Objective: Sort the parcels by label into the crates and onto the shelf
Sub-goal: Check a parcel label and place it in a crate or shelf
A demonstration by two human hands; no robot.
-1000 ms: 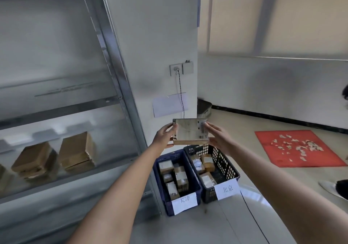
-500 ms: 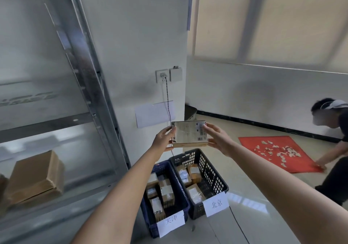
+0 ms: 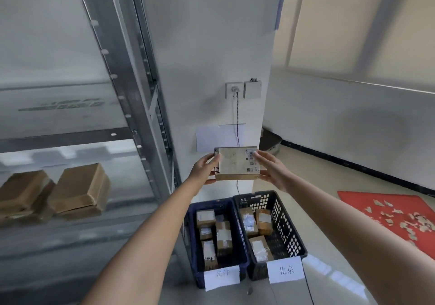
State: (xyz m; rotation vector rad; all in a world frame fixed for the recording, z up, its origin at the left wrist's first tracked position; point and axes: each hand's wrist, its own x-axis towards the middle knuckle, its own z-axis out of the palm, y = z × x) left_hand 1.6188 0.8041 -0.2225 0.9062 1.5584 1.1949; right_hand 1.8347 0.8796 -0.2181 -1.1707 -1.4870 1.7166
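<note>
I hold a flat brown parcel (image 3: 236,163) up at arm's length, its white label with barcodes facing me. My left hand (image 3: 204,169) grips its left edge and my right hand (image 3: 270,169) grips its right edge. Below it on the floor stand a blue crate (image 3: 243,256) and a black perforated crate (image 3: 286,222), side by side, each with several small parcels inside and a white paper tag on the front. On the left, a metal shelf (image 3: 70,137) carries two brown boxes (image 3: 78,190).
A shelf upright (image 3: 138,88) runs diagonally beside a white pillar with a wall socket (image 3: 234,89) and a hanging cable. A red mat (image 3: 397,213) strewn with small pieces lies on the floor at right.
The view has swung back to the left: more of the shelf and its boxes show, and the person at right is out of frame. The parcel stays in both hands.
</note>
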